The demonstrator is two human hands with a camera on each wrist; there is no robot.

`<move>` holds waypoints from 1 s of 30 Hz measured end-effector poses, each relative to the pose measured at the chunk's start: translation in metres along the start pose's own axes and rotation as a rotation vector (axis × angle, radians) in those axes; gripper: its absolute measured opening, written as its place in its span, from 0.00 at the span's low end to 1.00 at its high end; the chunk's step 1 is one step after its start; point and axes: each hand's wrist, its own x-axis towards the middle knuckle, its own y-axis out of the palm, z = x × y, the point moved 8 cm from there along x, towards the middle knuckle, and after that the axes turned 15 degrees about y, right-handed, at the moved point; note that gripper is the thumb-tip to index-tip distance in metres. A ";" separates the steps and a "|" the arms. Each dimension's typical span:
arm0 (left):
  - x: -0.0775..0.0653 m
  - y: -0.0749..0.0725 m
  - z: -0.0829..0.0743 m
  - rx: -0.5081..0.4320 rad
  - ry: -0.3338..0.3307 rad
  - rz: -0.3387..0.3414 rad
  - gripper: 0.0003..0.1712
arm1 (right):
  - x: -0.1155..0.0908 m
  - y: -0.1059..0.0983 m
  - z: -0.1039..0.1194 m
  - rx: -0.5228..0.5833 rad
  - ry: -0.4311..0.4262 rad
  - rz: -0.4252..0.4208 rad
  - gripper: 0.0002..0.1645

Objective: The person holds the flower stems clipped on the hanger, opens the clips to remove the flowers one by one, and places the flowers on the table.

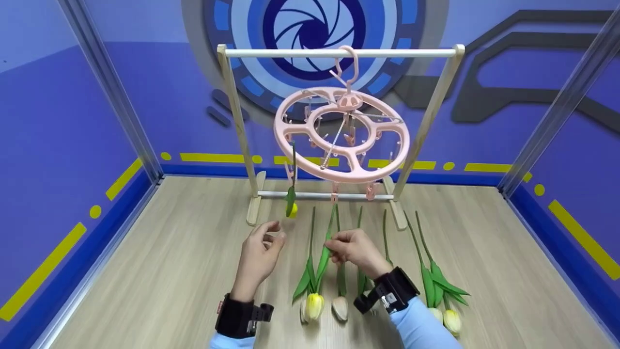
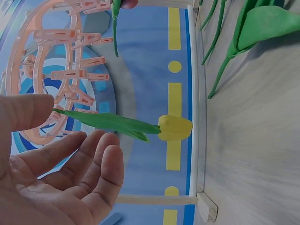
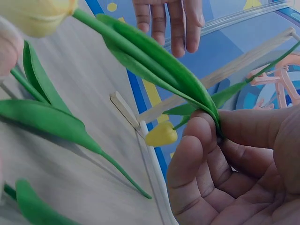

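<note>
My right hand (image 1: pixel 357 251) pinches an artificial tulip (image 3: pixel 159 65) by its stem and green leaf, between thumb and fingers. The pale yellow bloom (image 1: pixel 315 306) of that tulip points toward me. Bent loosely, the fingers of my left hand (image 1: pixel 259 257) hold nothing. Just beyond it, a yellow tulip (image 2: pixel 112 123) hangs head down from the left side of a round pink clip hanger (image 1: pixel 358 173). In the left wrist view my thumb overlaps the top of its stem, but contact cannot be told. Pink clips (image 1: pixel 371 191) dangle from the hanger's rings.
A wooden rack (image 1: pixel 238 121) carries the hanger by its hook (image 1: pixel 353 65) on the top bar. More tulips lie on the wood-grain table (image 1: pixel 184 271), including a whitish one (image 1: pixel 340 309) and a pair (image 1: pixel 450 322) at right. Blue printed panels (image 1: pixel 72 145) enclose three sides.
</note>
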 end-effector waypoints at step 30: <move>0.000 -0.009 0.007 0.217 0.041 0.001 0.16 | 0.043 0.058 -0.006 -0.099 0.165 0.078 0.12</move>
